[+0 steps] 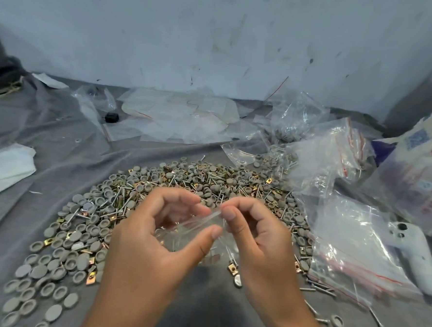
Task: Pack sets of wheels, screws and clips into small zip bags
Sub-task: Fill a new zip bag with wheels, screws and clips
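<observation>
A small clear zip bag (193, 225) hangs between both hands above the grey cloth. My left hand (155, 235) pinches its top edge between thumb and fingers, and my right hand (253, 234) pinches the same edge from the right. Thin screws show faintly inside the bag. Beyond and beside the hands spreads a wide heap of grey round wheels (84, 233), silver screws (122, 195) and brass-coloured clips (232, 267), all mixed together.
A pile of clear zip bags with red strips (351, 250) lies at the right, more bags (331, 155) behind it. A white controller (411, 253) rests at the far right. Flat empty bags (182, 115) lie by the wall; white plastic (4, 168) sits left.
</observation>
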Motion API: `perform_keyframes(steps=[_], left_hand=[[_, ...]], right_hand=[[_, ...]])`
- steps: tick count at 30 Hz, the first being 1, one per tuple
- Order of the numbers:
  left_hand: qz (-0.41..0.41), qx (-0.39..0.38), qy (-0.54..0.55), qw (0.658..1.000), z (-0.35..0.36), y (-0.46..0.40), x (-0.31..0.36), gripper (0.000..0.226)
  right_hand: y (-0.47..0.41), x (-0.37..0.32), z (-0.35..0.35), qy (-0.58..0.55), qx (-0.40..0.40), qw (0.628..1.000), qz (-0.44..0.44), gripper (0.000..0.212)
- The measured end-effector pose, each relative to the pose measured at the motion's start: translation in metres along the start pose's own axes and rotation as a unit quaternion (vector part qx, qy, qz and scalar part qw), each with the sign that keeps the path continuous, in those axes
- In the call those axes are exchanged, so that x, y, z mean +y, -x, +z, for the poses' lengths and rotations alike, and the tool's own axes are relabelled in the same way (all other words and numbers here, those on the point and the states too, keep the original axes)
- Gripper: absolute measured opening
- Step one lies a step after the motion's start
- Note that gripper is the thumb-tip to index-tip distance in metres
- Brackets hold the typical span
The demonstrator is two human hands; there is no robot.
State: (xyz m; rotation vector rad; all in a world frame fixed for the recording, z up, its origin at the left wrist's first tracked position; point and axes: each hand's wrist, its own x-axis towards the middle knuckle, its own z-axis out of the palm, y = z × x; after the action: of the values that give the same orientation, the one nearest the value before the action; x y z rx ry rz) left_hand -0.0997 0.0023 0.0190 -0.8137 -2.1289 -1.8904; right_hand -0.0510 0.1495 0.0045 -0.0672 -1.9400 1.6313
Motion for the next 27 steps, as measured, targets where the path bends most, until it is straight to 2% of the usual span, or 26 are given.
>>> perform_keyframes(steps=[6, 9, 14, 17, 27], left_hand=[[0.003, 0.027, -0.005, 1.000, 0.003, -0.002, -0.004, 0.029], [-0.004, 0.038, 0.008, 0.999, 0.002, -0.001, -0.003, 0.029], [-0.018, 0.038, 0.005, 0.999, 0.004, -0.002, -0.004, 0.037], [-0.018, 0.040, 0.019, 0.999, 0.005, -0.003, -0.006, 0.042], [0.004, 0.054, 0.061, 0.997, 0.004, -0.005, -0.013, 0.035]], right_hand=[[0.000, -0.003, -0.001, 0.014, -0.010, 1.000, -0.006, 0.016], [0.002, -0.002, -0.002, 0.019, -0.041, 0.999, -0.003, 0.017], [0.002, 0.000, -0.004, 0.052, -0.052, 0.997, -0.008, 0.020], [0.002, 0.000, -0.003, 0.060, -0.050, 0.997, -0.026, 0.014], [0.000, 0.001, -0.002, -0.117, -0.008, 0.993, 0.030, 0.014]])
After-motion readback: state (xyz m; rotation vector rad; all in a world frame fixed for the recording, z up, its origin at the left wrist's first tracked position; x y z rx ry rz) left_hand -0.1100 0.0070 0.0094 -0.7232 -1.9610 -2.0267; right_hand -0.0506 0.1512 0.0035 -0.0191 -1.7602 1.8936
